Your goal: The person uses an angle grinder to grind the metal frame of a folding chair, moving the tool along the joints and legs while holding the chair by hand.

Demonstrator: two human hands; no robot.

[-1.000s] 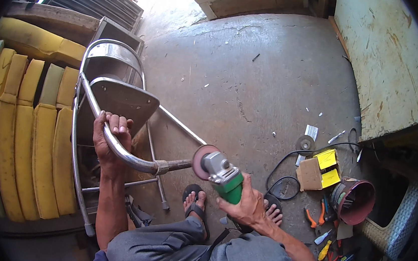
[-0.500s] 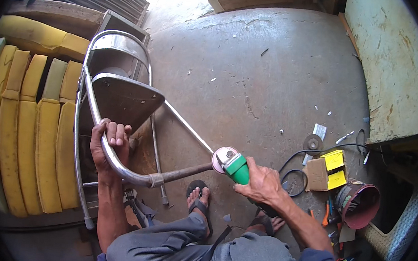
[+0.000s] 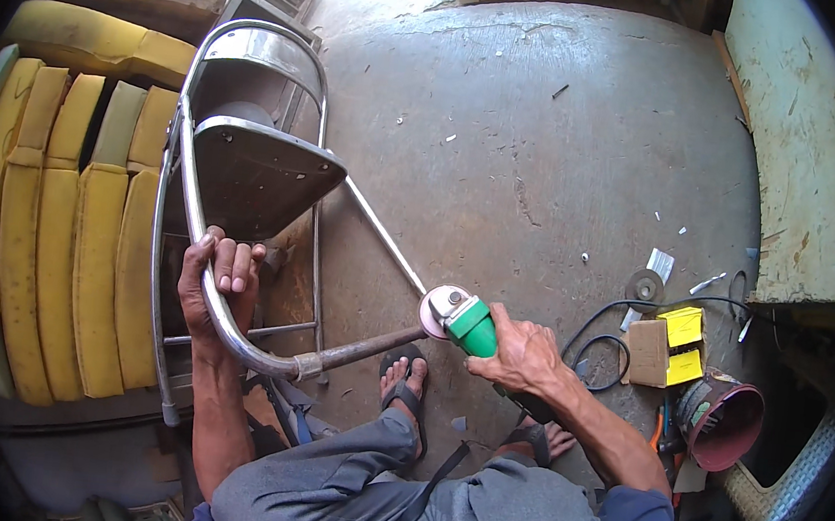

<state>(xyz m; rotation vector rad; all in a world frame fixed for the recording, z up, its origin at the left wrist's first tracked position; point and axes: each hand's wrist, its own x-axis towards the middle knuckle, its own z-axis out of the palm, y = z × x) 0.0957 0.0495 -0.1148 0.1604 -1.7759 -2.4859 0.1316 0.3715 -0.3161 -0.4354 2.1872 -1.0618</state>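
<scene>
My left hand point(image 3: 222, 282) is wrapped round the bent chrome tube of a metal chair frame point(image 3: 196, 184), left of centre. A dark seat panel point(image 3: 260, 173) hangs tilted inside the frame. Below my left hand the tube bends right, passes a collar point(image 3: 309, 366) and runs on as a dull brown section point(image 3: 374, 346). In my right hand point(image 3: 529, 357) is a green angle grinder point(image 3: 474, 329), gripped by its body. Its pale round disc point(image 3: 431, 314) meets or nearly meets the brown section's far end; actual contact is hard to tell.
Yellow foam cushions point(image 3: 56, 256) stand in a row at the left. To the right lie a cardboard box with yellow packs point(image 3: 650, 351), a black cable point(image 3: 587, 322), a loose disc point(image 3: 645, 285) and a reddish bucket point(image 3: 726, 426). My sandalled feet point(image 3: 405, 385) are below the tube.
The view has shifted, so the floor and nearby things sit further right and the far things higher. Both hands keep their grips, and the grinder disc stays by the tube's end.
</scene>
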